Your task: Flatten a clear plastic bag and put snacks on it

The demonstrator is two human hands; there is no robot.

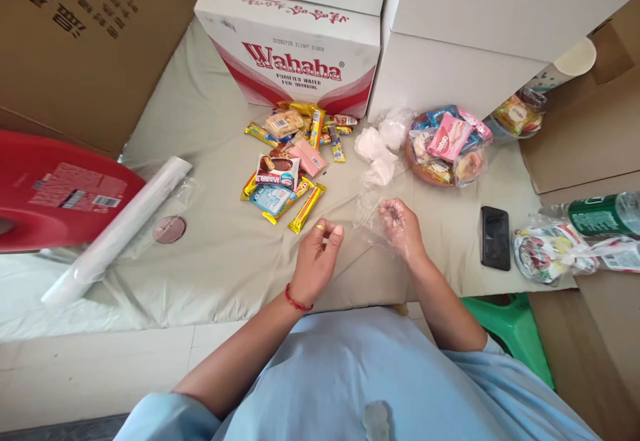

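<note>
My left hand (319, 254), with a red cord at its wrist, is over the cloth just below the pile of snacks. Its fingers are curled in with the thumb close to them, and nothing shows in them. Farther right, my right hand (400, 226) is closed on a thin clear plastic bag (369, 217), which spreads to its left. In the snack pile lie a brown-and-white pie packet (277, 171), a blue packet (271, 198), a pink packet (307, 155) and a yellow stick packet (307, 208). Crumpled clear bags (379, 154) lie beyond my right hand.
A round bowl (417, 169) heaped with wrapped snacks stands right of the crumpled bags. A black phone (495, 238) lies at right, beside a green can (600, 214). A Wahaba-style carton marked Wahaha (300, 54) stands behind. At left are a plastic roll (120, 231) and red container (60, 187).
</note>
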